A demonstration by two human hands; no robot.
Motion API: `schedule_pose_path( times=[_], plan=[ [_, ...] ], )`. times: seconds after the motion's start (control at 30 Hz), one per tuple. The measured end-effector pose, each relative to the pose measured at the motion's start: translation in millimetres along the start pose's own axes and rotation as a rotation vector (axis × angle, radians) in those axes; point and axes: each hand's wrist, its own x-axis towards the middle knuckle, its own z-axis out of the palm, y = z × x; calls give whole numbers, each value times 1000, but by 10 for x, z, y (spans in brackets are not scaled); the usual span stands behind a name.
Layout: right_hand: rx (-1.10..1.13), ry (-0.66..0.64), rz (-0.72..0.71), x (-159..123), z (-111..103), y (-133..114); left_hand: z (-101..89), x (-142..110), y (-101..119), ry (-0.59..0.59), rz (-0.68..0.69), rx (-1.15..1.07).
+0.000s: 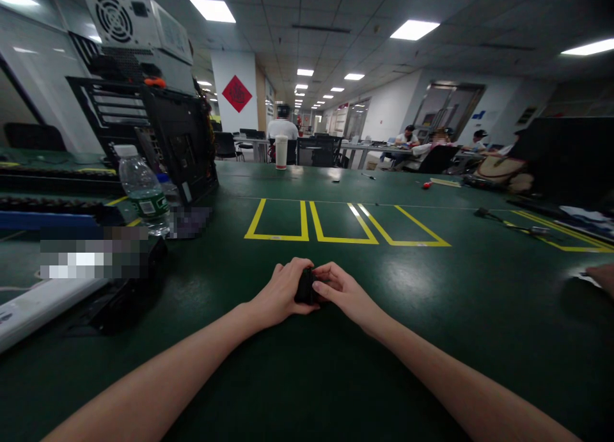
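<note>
Near the middle of the green table [268, 378], a small black block-like object [305, 286] sits between my two hands; its exact kind I cannot make out. My left hand [283, 292] is closed around its left side, thumb at the near edge and fingers over the top. From the right, my right hand [341, 293] pinches at the object's right side with thumb and fingertips. Parts of the object are covered by the fingers. Just beyond the hands, yellow tape outlines [345, 240] mark several boxes on the tabletop.
On the left stand a plastic water bottle [144, 192], a black computer case [180, 141] and a power supply unit [139, 23]. A white cup [281, 153] is at the far edge. Another person's hand [602, 279] shows at right, near cables [513, 224].
</note>
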Motion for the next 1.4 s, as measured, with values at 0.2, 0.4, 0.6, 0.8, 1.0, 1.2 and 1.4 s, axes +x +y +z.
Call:
schedule_pose_path(
  times=[0.2,0.4,0.6,0.8,1.0,1.2,1.4],
  plan=[
    [-13,-68,16,-39,-20,-89,-25,-9,1,-5,2,-21],
    [21,-38,-36,-16,3,-40,-14,-1,-1,9,1,-11],
    [-38,-5,39,12,-8,-11,-16,2,6,0,-15,-11],
    [25,-100,-1,-28,-30,-79,-24,6,12,-3,-17,-27],
    [19,-21,1,-31,6,-57,-33,5,21,2,-8,-38],
    [-28,-19,77,0,-7,-20,-33,4,26,-8,-20,-26],
    [49,-108,-24,-31,-18,-72,-22,1,22,-4,-24,-5]
  ],
)
